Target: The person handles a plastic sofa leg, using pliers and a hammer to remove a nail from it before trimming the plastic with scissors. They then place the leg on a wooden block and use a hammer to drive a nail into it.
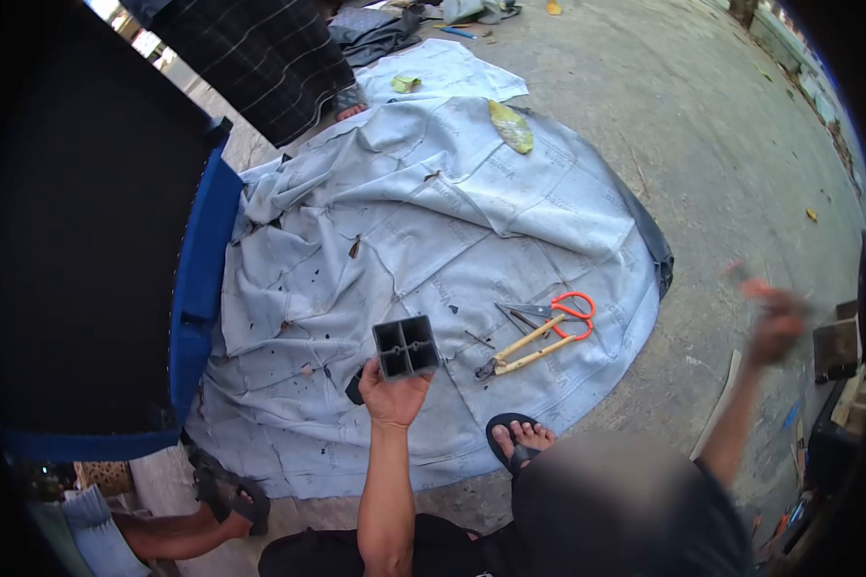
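My left hand point(394, 396) grips a black plastic furniture leg point(406, 347), its square, hollow end with four-way ribs turned up. A second dark piece point(355, 388) shows beside the fingers of that hand. Far out to the right, my right hand point(777, 327) is smeared by motion. It holds a blurred orange tool point(757, 288), whose kind I cannot tell. Orange-handled scissors point(571, 313) and pincers with pale yellow handles point(534, 348) lie on the grey cloth point(423, 240) in front of me.
At left stands a blue upholstered piece point(202, 260) with a black underside. Another person in a checked cloth point(260, 67) stands behind it; someone's leg point(178, 536) is at lower left. Boxes point(837, 348) line the right edge. A yellow leaf point(511, 126) lies on the cloth.
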The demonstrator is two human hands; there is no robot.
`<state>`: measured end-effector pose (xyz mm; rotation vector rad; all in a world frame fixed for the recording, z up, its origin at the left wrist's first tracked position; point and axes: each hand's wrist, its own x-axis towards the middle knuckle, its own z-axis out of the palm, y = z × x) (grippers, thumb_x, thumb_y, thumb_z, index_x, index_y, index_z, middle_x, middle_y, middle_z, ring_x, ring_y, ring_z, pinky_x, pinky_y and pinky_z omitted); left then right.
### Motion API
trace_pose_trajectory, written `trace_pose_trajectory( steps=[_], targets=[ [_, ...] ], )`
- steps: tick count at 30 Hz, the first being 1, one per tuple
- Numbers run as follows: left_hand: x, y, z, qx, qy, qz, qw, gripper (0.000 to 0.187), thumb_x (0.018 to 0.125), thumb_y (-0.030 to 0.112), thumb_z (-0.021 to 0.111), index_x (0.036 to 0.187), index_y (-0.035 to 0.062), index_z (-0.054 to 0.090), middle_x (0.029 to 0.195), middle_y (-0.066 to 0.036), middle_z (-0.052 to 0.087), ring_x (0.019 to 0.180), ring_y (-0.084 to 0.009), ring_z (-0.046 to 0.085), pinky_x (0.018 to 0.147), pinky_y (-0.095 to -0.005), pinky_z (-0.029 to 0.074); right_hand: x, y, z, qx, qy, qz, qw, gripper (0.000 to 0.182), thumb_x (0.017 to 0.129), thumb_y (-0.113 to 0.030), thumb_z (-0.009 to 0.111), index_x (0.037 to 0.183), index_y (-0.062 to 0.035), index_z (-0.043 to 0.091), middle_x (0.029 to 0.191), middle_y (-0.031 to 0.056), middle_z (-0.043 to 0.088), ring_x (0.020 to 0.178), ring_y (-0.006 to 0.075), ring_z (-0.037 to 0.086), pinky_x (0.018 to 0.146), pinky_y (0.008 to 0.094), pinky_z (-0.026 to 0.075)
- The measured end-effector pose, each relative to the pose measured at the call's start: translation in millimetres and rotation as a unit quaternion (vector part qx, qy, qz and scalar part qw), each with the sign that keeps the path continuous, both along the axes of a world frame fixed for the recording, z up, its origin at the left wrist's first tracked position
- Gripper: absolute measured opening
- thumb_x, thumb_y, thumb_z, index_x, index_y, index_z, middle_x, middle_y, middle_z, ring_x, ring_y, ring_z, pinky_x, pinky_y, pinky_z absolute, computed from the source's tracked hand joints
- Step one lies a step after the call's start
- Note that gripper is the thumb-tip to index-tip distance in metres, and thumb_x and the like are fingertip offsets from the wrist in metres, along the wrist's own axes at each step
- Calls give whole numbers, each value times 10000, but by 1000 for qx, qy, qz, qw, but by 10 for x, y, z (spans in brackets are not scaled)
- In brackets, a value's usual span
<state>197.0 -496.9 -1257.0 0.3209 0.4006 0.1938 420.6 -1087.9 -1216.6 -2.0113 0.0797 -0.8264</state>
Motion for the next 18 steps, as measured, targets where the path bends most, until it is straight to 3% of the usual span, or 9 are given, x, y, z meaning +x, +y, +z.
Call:
trace_pose_trajectory(
  steps=[1, 3, 6, 8, 12, 14, 16, 17, 18],
  targets=[
    [4, -81, -18, 3, -3, 6, 1000, 702, 874, 490, 682, 1424, 82, 528, 1341, -145, 617, 1126, -331, 606, 900, -478, 500, -110, 70, -998, 28, 90, -9, 995, 281, 1055, -297, 550, 848, -108, 523, 740, -11, 507, 696, 124, 510, 649, 283, 418],
    [-30, -118, 21, -30, -21, -6, 999, 825, 826, 508, 718, 1476, 64, 472, 1361, -204, 576, 1108, -357, 595, 893, -458, 497, -512, 449, -1486, 159, 183, 91, 966, 219, 1061, -238, 552, 907, -85, 576, 793, 10, 580, 771, 142, 576, 717, 301, 466],
    [-248, -189, 183, -52, -51, -22, 997, 853, 816, 496, 718, 1497, 62, 445, 1361, -253, 550, 1086, -374, 594, 881, -436, 497, -975, 688, -881, 30, 249, -26, 968, 240, 1074, -262, 545, 918, -80, 551, 767, -2, 551, 731, 132, 557, 709, 297, 466],
    [112, -164, 199, -68, -145, -60, 985, 749, 844, 465, 682, 1438, 41, 515, 1359, -260, 554, 1091, -372, 589, 865, -410, 505, -500, 770, -339, 131, 100, 51, 985, 253, 1085, -249, 527, 900, -78, 546, 740, -7, 527, 698, 107, 525, 682, 279, 454],
    [140, -207, 199, -57, -111, -41, 991, 692, 864, 440, 665, 1415, 41, 538, 1356, -263, 555, 1088, -378, 587, 870, -410, 511, -166, 502, 1372, 201, -53, 191, 959, 275, 1087, -209, 502, 839, -91, 501, 700, -13, 466, 644, 65, 442, 628, 240, 395],
    [134, -233, 220, -63, -114, -36, 991, 690, 866, 432, 665, 1418, 41, 533, 1351, -262, 557, 1088, -377, 588, 870, -410, 511, -195, 43, 2002, 41, -81, 180, 979, 231, 1047, -107, 499, 819, -81, 474, 697, -18, 380, 614, 78, 365, 595, 250, 337],
    [102, -253, 203, -71, -113, -25, 991, 688, 867, 424, 665, 1422, 40, 527, 1347, -260, 558, 1087, -377, 589, 869, -410, 511, -247, -246, 2040, -178, -82, 90, 977, 197, 1012, -36, 501, 820, -68, 465, 695, -21, 301, 593, 93, 299, 567, 262, 288],
    [68, -251, 192, -64, -98, -16, 993, 691, 872, 430, 653, 1425, 37, 521, 1341, -259, 561, 1089, -374, 589, 876, -410, 512, -323, -187, 1926, 28, -116, 235, 965, 200, 1029, -68, 499, 830, -75, 484, 706, -18, 376, 613, 87, 366, 601, 256, 350],
    [51, -245, 177, -58, -85, -8, 995, 694, 877, 436, 642, 1428, 34, 515, 1334, -258, 564, 1090, -372, 588, 883, -411, 512, -415, -110, 1433, 62, -136, 154, 977, 129, 1033, -86, 506, 908, -55, 518, 763, 4, 450, 677, 110, 444, 648, 272, 399]
  ],
)
